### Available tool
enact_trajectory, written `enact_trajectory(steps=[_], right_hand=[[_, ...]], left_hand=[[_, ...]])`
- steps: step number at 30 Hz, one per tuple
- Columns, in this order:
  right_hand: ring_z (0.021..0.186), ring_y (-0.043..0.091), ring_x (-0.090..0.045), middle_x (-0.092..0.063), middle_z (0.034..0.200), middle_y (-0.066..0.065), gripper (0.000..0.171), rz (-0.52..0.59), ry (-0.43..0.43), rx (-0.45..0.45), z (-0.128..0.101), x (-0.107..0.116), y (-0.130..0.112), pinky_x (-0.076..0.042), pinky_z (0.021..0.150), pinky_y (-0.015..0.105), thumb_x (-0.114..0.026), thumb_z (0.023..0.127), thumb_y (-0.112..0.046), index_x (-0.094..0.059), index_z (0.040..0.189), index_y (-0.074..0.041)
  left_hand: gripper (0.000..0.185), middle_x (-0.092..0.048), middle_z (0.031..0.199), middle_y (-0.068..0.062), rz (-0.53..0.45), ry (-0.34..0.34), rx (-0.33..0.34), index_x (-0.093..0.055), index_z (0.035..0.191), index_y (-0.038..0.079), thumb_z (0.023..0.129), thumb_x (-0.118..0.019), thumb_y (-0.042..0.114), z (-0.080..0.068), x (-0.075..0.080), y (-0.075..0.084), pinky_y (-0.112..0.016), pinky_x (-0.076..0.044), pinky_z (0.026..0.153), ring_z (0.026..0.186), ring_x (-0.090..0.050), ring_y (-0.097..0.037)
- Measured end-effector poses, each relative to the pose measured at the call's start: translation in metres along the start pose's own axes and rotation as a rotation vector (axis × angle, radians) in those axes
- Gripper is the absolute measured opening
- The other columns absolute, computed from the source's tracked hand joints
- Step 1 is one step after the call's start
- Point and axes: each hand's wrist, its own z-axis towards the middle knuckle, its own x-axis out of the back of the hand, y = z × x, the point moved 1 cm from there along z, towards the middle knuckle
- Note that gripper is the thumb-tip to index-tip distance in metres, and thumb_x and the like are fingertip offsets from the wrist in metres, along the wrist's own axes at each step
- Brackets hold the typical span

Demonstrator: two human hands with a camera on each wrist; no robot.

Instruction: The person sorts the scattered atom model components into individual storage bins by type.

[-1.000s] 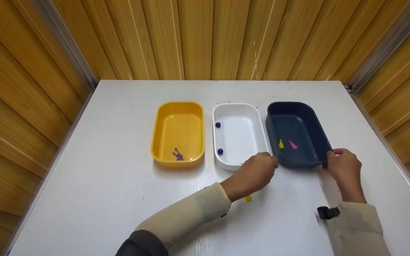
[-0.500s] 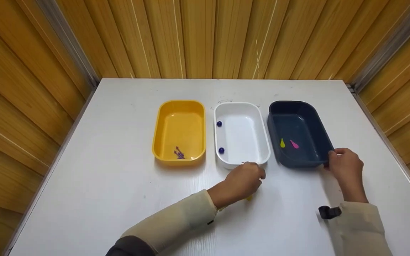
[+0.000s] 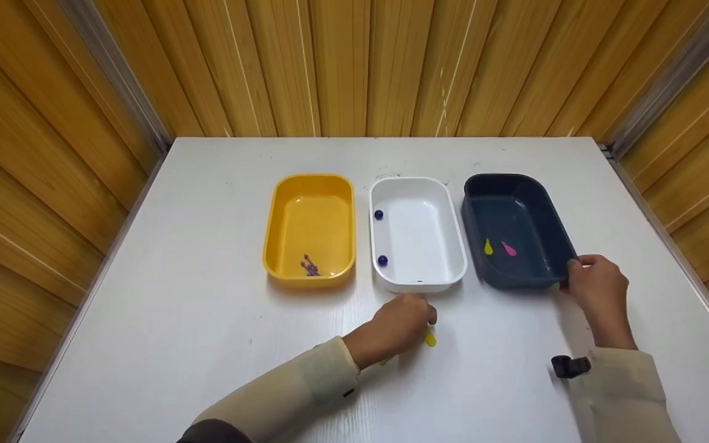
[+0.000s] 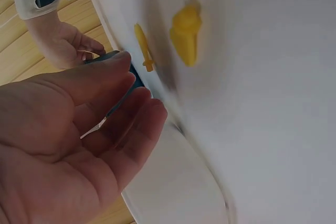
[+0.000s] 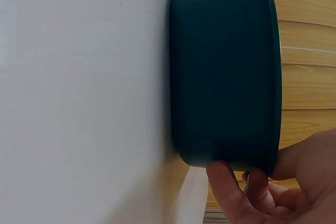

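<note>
Down near the front edge of the white table (image 3: pixel 207 246), the left hand (image 3: pixel 394 326) hovers with its fingers loosely extended and relaxed, holding nothing. Just beside its fingertips lies a small yellow peg (image 3: pixel 431 338) on the bare tabletop; the left wrist view shows two yellow pieces there, the broad one (image 4: pixel 185 34) and a thinner yellow pin (image 4: pixel 143 47), close together but apart, and neither is touched by the hand.

Over toward the right edge, the right hand (image 3: pixel 597 286) grips the near right corner of the dark blue tray (image 3: pixel 560 246), thumb over the rim and fingers curled against the outer wall, as the right wrist view shows (image 5: pixel 262 182). Inside that tray lie a yellow drop-shaped piece (image 3: pixel 488 247) and a pink one (image 3: pixel 508 249), side by side.

Across the middle of the table the three trays stand in a row: the yellow tray (image 3: pixel 274 234) leftmost with a few purple pins (image 3: pixel 309 266) at its near end, the white tray (image 3: pixel 456 246) between the others with two dark blue beads (image 3: pixel 381 260) along its left wall, then the dark blue one
</note>
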Motion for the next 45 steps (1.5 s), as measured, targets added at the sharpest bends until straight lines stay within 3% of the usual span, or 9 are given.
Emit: enact_trajectory(steps=[5, 13, 18, 26, 32, 36, 41, 45], right_hand=[[0.068, 0.011, -0.067, -0.073, 0.105, 0.028, 0.052, 0.0, -0.001, -0.003, 0.0, 0.0, 0.0, -0.047, 0.058, 0.023, -0.04, 0.106, -0.026, -0.048, 0.139, 0.014], [0.067, 0.01, -0.07, -0.075, 0.1, 0.026, 0.051, 0.007, 0.01, 0.021, -0.001, 0.0, 0.003, -0.046, 0.058, 0.021, -0.041, 0.105, -0.025, -0.05, 0.136, 0.014], [0.069, 0.011, -0.069, -0.073, 0.105, 0.028, 0.052, 0.015, -0.005, -0.011, -0.001, 0.0, 0.004, -0.047, 0.058, 0.022, -0.04, 0.106, -0.026, -0.049, 0.138, 0.014], [0.073, 0.013, -0.07, -0.069, 0.116, 0.032, 0.053, 0.039, -0.021, -0.037, -0.003, -0.001, 0.001, -0.05, 0.058, 0.02, -0.039, 0.107, -0.026, -0.046, 0.142, 0.013], [0.077, 0.015, -0.071, -0.067, 0.119, 0.032, 0.053, 0.047, -0.018, -0.042, -0.004, 0.0, -0.001, -0.05, 0.059, 0.02, -0.039, 0.107, -0.027, -0.046, 0.142, 0.012], [0.078, 0.015, -0.07, -0.066, 0.121, 0.033, 0.054, 0.039, -0.02, -0.033, -0.003, 0.0, -0.001, -0.049, 0.06, 0.02, -0.038, 0.107, -0.028, -0.046, 0.142, 0.012], [0.07, 0.011, -0.068, -0.071, 0.112, 0.03, 0.052, 0.017, 0.002, -0.004, -0.002, 0.0, 0.0, -0.047, 0.058, 0.021, -0.04, 0.106, -0.026, -0.048, 0.139, 0.013], [0.066, 0.01, -0.067, -0.074, 0.102, 0.027, 0.051, 0.012, 0.013, 0.009, -0.002, 0.0, 0.0, -0.046, 0.058, 0.022, -0.041, 0.106, -0.026, -0.05, 0.137, 0.014]], left_hand=[[0.014, -0.073, 0.085, 0.001, 0.017, 0.022, -0.004, -0.081, 0.093, 0.014, 0.087, -0.074, 0.004, -0.005, -0.005, -0.003, -0.016, -0.048, 0.06, 0.073, -0.057, -0.008], [0.011, -0.072, 0.086, 0.003, 0.116, 0.017, 0.034, -0.081, 0.091, 0.019, 0.085, -0.077, 0.01, -0.006, -0.009, 0.0, -0.017, -0.051, 0.06, 0.076, -0.062, -0.007], [0.01, -0.07, 0.083, 0.002, 0.096, 0.023, 0.019, -0.08, 0.088, 0.017, 0.086, -0.076, 0.009, -0.005, -0.011, 0.004, -0.018, -0.048, 0.055, 0.072, -0.058, -0.008], [0.01, -0.074, 0.086, 0.001, 0.083, 0.021, 0.004, -0.081, 0.092, 0.016, 0.089, -0.075, 0.008, 0.0, -0.018, 0.006, -0.017, -0.053, 0.062, 0.072, -0.061, -0.007], [0.008, -0.072, 0.082, 0.001, 0.134, 0.018, 0.024, -0.078, 0.089, 0.015, 0.089, -0.074, 0.008, 0.001, -0.018, 0.006, -0.018, -0.051, 0.055, 0.067, -0.058, -0.007], [0.007, -0.074, 0.084, 0.001, 0.117, 0.004, 0.025, -0.078, 0.092, 0.015, 0.09, -0.074, 0.009, 0.001, -0.018, 0.005, -0.017, -0.052, 0.058, 0.068, -0.059, -0.007], [0.008, -0.072, 0.082, 0.002, 0.159, 0.003, -0.003, -0.077, 0.089, 0.016, 0.09, -0.073, 0.009, 0.0, -0.016, 0.006, -0.018, -0.05, 0.057, 0.071, -0.06, -0.008], [0.009, -0.071, 0.081, 0.001, 0.131, 0.008, -0.009, -0.075, 0.086, 0.015, 0.089, -0.073, 0.008, 0.001, -0.014, 0.006, -0.018, -0.049, 0.056, 0.07, -0.058, -0.008]])
